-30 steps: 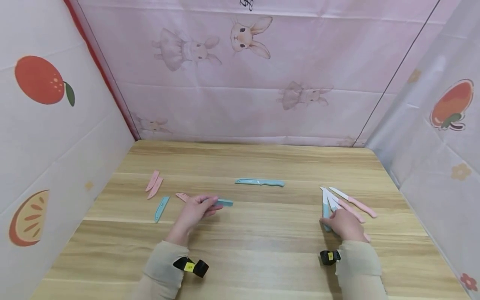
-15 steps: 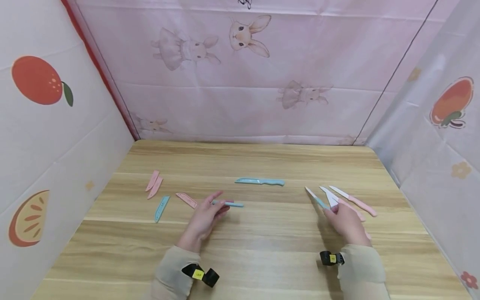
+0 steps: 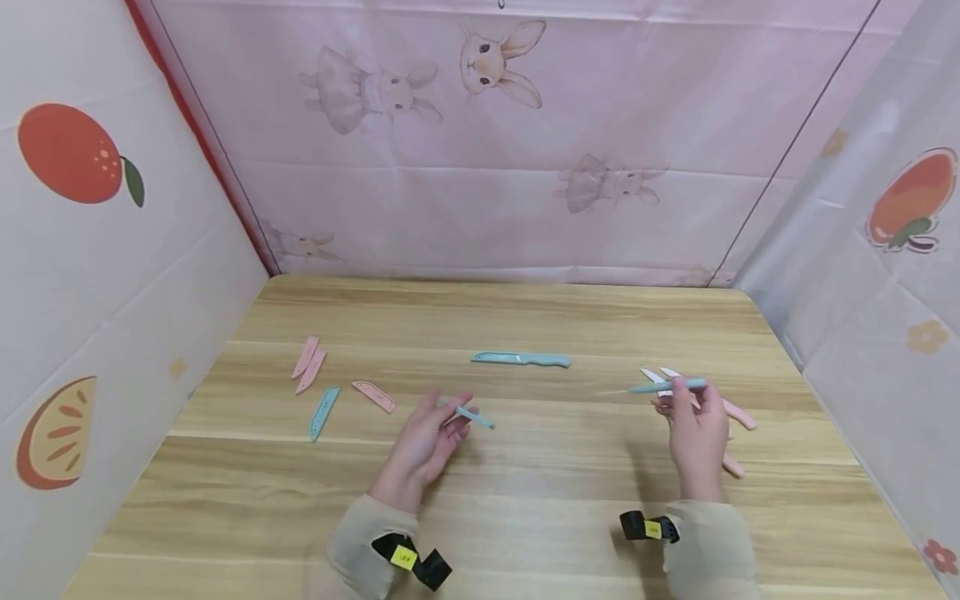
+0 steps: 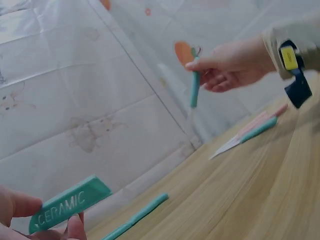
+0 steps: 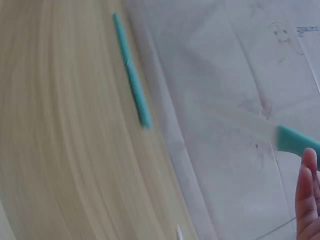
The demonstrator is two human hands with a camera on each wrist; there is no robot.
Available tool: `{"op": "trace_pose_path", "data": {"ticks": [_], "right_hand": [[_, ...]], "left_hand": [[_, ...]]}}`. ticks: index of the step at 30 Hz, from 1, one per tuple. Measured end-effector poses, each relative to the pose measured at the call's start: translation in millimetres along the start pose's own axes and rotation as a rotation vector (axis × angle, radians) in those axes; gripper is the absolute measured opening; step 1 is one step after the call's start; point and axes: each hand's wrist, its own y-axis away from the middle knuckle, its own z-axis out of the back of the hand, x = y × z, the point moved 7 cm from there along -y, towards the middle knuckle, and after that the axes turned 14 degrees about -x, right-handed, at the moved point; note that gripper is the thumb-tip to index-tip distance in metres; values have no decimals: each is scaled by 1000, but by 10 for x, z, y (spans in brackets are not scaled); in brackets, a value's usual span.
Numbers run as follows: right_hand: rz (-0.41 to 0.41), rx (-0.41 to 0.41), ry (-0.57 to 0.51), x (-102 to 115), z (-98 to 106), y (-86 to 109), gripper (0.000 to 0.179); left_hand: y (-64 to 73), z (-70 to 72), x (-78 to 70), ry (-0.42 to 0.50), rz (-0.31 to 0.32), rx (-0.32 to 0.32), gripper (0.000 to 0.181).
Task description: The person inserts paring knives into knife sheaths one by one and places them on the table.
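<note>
Your left hand (image 3: 426, 446) is pinching the flat teal plastic-looking sheath (image 4: 72, 202) above the wooden table (image 3: 555, 500); your right hand (image 3: 696, 432) is pinching the teal-handled, white-bladed knife (image 3: 649, 388), point leftward. Ideally, you should be aligning both slowly, skin clear of the edge.

The table (image 3: 555, 508) is showing a smooth wood-grain top, giving off a soft sheen toward its near edge. The held sheath (image 4: 72, 202) is looking like smooth plastic. Near the left edge, the pink sheaths (image 3: 311, 372) and blue sheath (image 3: 324, 414) are appearing plastic too. Toward the right edge, the held knife (image 4: 194, 92) is showing a smooth, plastic-looking handle; its blade (image 5: 240, 120) is blurring. Behind the far edge, the backdrop (image 3: 480, 217) is hanging as creased, faintly shiny cloth. The sleeves (image 3: 708, 546) are looking like matt cloth.
</note>
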Motion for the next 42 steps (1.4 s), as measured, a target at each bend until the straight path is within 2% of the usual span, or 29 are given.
{"op": "trace_pose_path", "data": {"ticks": [2,4,5,10,13,16,21,27,31,35,42], "right_hand": [[-44,-28,-206,13,-14,41,30],[-93,-39,-357,17,-46,93,28],[-126,-39,-420,11,-70,124,25],[-323,-46,-632,-47,-243,294,21],[-437,-35,-695,-86,-359,420,21],[-511,-8,-703,-113,-464,554,22],[-547,-1,-615,-162,-560,725,21],[-535,9,-508,-202,-632,807,23],[-537,26,-490,-208,-660,821,22],[-519,34,-493,-210,-677,826,23],[-514,35,-472,-227,-694,829,24]], "left_hand": [[2,-17,13,48,13,0,44],[3,-32,22,83,18,-8,33],[8,-40,28,102,26,-15,35],[41,-80,83,107,80,-69,41],[70,-132,115,93,104,-71,38],[96,-174,130,101,97,-74,35],[116,-203,145,115,53,-95,34],[123,-199,170,117,42,-126,28],[136,-209,186,95,52,-126,30],[133,-219,189,65,35,-124,30],[126,-220,199,74,28,-116,33]]}}
